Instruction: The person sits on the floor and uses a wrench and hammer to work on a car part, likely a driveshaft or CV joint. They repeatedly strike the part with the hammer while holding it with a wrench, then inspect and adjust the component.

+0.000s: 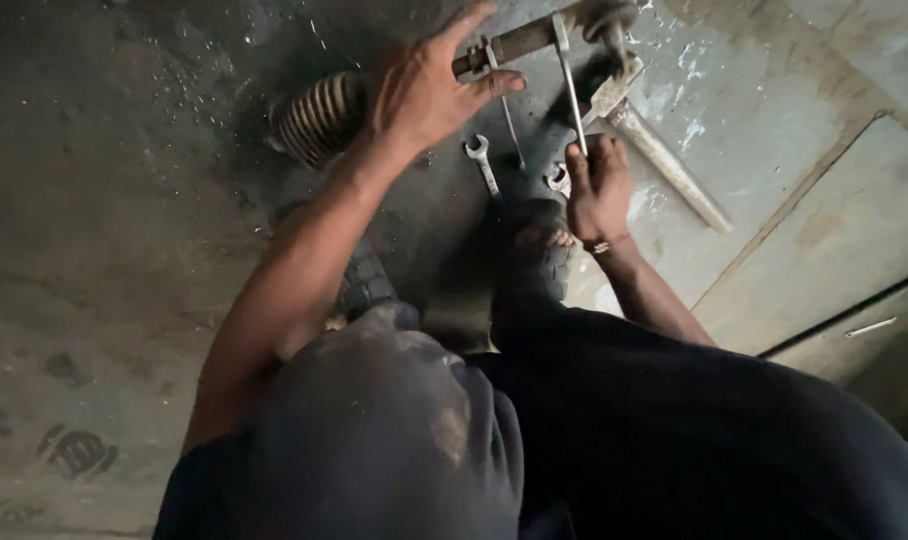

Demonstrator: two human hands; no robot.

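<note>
Two bare hands work over a dusty grey concrete floor (pixel 124 250), seen from above past our dark-clothed knees. Our left hand (pixel 429 90) is spread wide, fingers fanned, its fingertips resting on a rusty brown metal shaft (pixel 514 42) that lies across the top edge of the floor. Just left of that hand, touching the shaft's end, sits a ribbed black rubber bellows boot (pixel 314 118). Our right hand (pixel 596 190) is curled into a fist around the lower end of a thin silver metal rod (pixel 569 85), which stands nearly upright and meets the shaft at its top. We see a red thread band (pixel 614 243) at that wrist. Between the two hands a small silver open-ended spanner (pixel 484 165) lies flat on the floor, apart from both. To the right of the rod, a pale grey, paint-flecked metal bar (pixel 669 165) slants down toward the floor's right edge. Our sandalled foot (pixel 539 250) rests just below the right hand.
</note>
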